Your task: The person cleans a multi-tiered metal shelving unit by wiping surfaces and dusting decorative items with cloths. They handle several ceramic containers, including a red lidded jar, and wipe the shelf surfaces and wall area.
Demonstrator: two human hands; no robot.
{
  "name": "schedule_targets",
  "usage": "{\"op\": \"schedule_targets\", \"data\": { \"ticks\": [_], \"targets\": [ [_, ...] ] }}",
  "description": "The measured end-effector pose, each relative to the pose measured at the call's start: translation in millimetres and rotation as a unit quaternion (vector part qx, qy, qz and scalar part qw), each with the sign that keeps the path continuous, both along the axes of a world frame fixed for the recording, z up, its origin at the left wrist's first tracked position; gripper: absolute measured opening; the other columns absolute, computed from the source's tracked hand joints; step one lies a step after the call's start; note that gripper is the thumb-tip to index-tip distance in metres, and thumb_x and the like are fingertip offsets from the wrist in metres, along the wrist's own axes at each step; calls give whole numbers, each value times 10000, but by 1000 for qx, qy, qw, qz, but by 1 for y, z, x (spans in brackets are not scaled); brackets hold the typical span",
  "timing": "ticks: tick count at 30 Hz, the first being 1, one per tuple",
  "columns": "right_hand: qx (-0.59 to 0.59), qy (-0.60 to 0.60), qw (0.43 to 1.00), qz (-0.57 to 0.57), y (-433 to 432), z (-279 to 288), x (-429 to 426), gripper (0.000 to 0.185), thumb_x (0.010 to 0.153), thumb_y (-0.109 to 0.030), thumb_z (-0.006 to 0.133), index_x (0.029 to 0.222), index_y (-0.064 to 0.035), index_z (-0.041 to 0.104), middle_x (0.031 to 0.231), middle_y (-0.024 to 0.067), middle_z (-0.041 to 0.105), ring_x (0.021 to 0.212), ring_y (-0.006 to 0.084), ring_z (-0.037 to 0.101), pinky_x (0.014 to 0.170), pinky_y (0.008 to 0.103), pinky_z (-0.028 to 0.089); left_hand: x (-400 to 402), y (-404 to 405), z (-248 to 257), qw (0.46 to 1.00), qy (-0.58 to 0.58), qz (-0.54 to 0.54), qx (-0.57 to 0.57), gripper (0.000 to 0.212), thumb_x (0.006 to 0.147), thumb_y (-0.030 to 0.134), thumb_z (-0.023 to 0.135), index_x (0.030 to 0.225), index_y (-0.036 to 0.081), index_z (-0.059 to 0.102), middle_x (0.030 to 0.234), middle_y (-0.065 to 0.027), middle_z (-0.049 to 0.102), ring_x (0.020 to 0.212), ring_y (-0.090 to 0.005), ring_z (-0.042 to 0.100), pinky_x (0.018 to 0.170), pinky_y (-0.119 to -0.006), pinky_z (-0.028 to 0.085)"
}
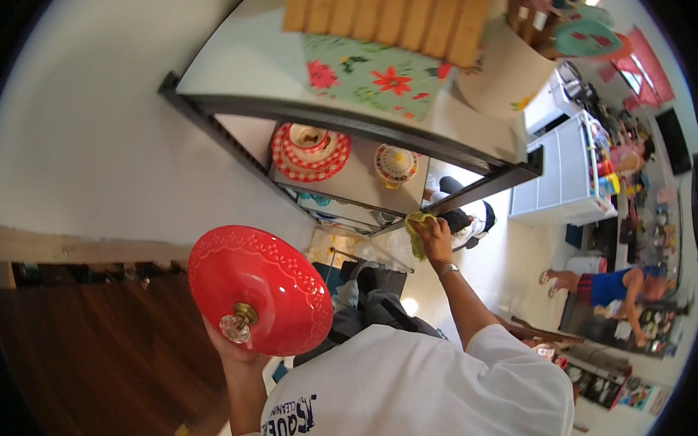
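A red lid [264,280] with an embossed border and a clear faceted knob [236,328] rests in my left hand [238,348], which grips it from beneath; most of the fingers are hidden behind it. My right hand [434,237] clutches a yellow-green cloth [418,232] near the post of a metal-framed shelf unit [345,122]. Whether the cloth touches the post I cannot tell. On the shelf inside stand red-and-white checked dishes [311,152] in a stack and a white lidded pot [396,164] with a yellow knob.
The unit's top holds a slatted wooden board [387,17], a floral mat [378,79] and a utensil crock [503,65]. A dark wooden surface [98,357] lies at left. Other people are beyond the unit, one in a blue top [612,288]. A white drawer cabinet [557,174] stands at right.
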State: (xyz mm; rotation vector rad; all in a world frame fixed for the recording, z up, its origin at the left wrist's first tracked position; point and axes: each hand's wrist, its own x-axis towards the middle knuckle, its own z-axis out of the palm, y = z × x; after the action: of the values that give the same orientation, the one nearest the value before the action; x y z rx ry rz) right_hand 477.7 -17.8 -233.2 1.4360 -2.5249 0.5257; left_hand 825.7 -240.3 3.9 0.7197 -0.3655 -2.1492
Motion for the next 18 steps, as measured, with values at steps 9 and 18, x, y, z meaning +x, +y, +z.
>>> {"op": "schedule_targets", "data": {
  "ticks": [9, 18],
  "targets": [
    [44, -146, 986, 73, -90, 28, 33, 495, 640, 33, 545, 1077, -186, 628, 1167, 87, 490, 1070, 315, 453, 947, 387, 385, 78, 27, -37, 993, -57, 105, 25, 488, 845, 456, 474, 1187, 110, 509, 1186, -80, 536, 1044, -266, 530, 857, -436, 467],
    [147, 25, 987, 56, -209, -8, -2, 403, 804, -165, 501, 1207, -168, 502, 1306, 86, 412, 1196, 343, 376, 970, 517, 312, 109, 53, -52, 980, 0, 174, 93, 534, 850, 489, 438, 1234, 119, 465, 1193, -94, 528, 1036, -289, 533, 831, -464, 482]
  ]
}}
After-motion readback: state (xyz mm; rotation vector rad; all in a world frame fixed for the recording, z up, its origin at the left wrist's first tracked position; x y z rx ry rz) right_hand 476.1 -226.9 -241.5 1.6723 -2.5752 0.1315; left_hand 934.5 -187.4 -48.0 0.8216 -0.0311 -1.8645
